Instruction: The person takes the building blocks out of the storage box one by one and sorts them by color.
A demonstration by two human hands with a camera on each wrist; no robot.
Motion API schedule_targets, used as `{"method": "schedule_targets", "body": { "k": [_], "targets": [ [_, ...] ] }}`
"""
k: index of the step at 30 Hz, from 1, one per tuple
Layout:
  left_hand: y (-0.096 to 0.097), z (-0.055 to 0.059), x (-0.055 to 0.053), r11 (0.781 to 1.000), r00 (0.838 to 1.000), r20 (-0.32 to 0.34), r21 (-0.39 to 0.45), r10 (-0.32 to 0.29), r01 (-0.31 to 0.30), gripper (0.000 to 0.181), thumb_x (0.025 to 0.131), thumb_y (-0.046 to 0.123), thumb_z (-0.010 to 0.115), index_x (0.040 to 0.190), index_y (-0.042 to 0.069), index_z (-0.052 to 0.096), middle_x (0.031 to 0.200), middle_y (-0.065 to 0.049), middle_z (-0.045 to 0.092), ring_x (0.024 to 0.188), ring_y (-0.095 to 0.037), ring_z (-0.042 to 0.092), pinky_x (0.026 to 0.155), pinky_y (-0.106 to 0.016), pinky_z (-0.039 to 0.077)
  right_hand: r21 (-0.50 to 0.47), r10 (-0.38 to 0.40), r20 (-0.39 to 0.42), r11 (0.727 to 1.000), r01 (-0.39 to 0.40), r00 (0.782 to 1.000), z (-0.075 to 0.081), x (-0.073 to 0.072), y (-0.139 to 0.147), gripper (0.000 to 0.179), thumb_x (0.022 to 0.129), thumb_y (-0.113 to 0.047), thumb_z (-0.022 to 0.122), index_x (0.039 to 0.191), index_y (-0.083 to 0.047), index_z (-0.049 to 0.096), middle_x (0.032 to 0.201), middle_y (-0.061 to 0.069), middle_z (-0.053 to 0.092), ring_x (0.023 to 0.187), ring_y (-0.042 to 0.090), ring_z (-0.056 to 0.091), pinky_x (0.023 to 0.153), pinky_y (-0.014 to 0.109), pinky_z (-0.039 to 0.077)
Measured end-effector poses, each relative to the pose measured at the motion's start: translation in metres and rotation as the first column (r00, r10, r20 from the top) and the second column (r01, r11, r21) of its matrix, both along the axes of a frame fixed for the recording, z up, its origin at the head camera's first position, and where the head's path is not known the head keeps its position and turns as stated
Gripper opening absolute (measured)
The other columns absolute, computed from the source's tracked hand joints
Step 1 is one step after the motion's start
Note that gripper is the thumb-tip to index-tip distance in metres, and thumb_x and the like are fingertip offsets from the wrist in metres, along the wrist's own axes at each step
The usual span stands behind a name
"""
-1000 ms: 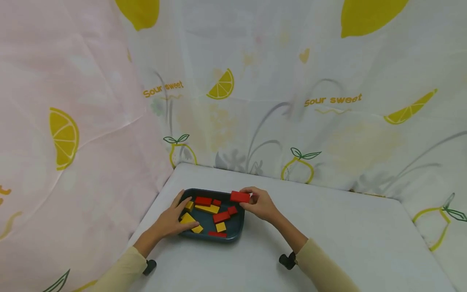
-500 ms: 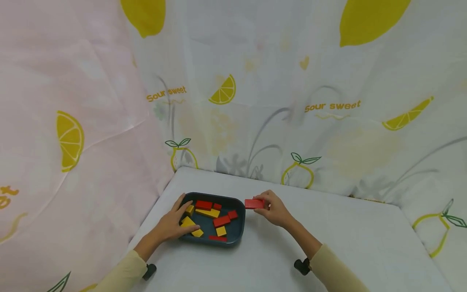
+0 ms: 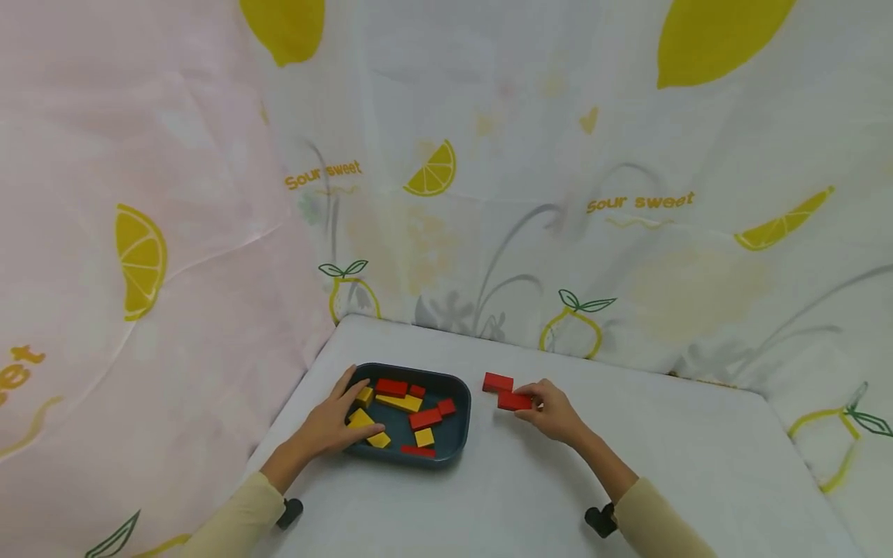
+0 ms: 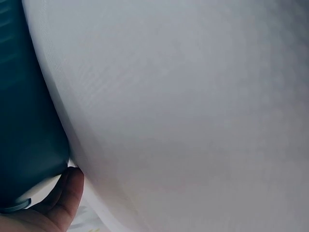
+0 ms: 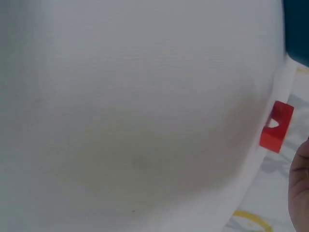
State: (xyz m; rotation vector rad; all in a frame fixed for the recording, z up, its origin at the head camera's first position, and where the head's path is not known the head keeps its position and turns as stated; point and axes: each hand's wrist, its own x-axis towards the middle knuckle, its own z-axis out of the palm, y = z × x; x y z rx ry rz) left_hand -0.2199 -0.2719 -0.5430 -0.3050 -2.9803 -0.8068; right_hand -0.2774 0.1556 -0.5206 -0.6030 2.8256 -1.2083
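My left hand (image 3: 324, 425) rests on the left end of a dark blue tray (image 3: 456, 442), its thumb and fingers spread over the rim. Inside lie several red blocks (image 3: 425, 419) and yellow blocks (image 3: 399, 402). In the left wrist view, a finger (image 4: 70, 198) touches the tray's corner. To the right of the tray, my right hand (image 3: 554, 411) pinches a red block (image 3: 512, 401) between thumb and fingers, low over the table. Just behind it a second red block (image 3: 498, 382) lies on the table. The right wrist view shows a red block with a rounded notch (image 5: 277, 137) beside the hand.
The tray and blocks are on a white-covered table (image 3: 663, 457). A lemon-printed curtain (image 3: 516, 155) hangs behind the table, and a pinkish cloth (image 3: 209, 310) hangs on the left.
My right hand has carried the red block from above the tray's right edge out to the right, down beside another red block now visible. The left hand stays on the tray.
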Motion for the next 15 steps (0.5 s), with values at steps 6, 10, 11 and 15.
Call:
{"method": "schedule_targets", "body": {
  "k": [6,10,11,15],
  "targets": [
    [0.000,0.002,0.000,1.000,1.000,-0.003,-0.002,-0.008,0.008,0.097,0.078,0.069,0.068,0.152,0.013,0.039,0.166,-0.012,0.011,0.127,-0.041,0.053,0.096,-0.062,0.047,0.081,-0.079,0.069,0.994,0.074,0.994,-0.007,-0.008,0.020,0.027,0.083,-0.008,0.078,0.110,-0.005,0.073,0.092,0.005,0.061,0.083,0.017,0.051,0.068,0.025,0.044],
    [0.001,0.004,0.001,1.000,1.000,-0.004,0.003,-0.004,0.004,0.097,0.078,0.069,0.069,0.151,0.013,0.039,0.166,-0.013,0.011,0.126,-0.042,0.054,0.095,-0.062,0.047,0.099,-0.112,0.097,0.990,0.103,0.989,-0.009,-0.015,0.031,0.027,0.084,-0.007,0.076,0.111,-0.005,0.073,0.093,0.007,0.061,0.085,0.019,0.050,0.065,0.026,0.043],
    [0.001,0.004,0.001,1.000,1.000,-0.004,0.006,-0.003,0.003,0.097,0.078,0.068,0.069,0.151,0.013,0.039,0.166,-0.013,0.012,0.126,-0.042,0.054,0.095,-0.062,0.047,0.100,-0.115,0.106,0.990,0.104,0.988,-0.010,-0.016,0.033,0.027,0.084,-0.007,0.076,0.111,-0.005,0.072,0.093,0.007,0.060,0.085,0.019,0.050,0.064,0.025,0.044],
    [0.000,0.003,0.001,1.000,1.000,0.001,0.004,-0.010,0.010,0.097,0.078,0.068,0.069,0.152,0.013,0.039,0.166,-0.013,0.012,0.126,-0.042,0.053,0.096,-0.062,0.047,0.111,-0.117,0.154,0.989,0.100,0.981,-0.018,-0.019,0.037,0.030,0.083,-0.009,0.077,0.112,-0.005,0.072,0.089,0.006,0.057,0.084,0.020,0.049,0.063,0.027,0.042]
  ]
}}
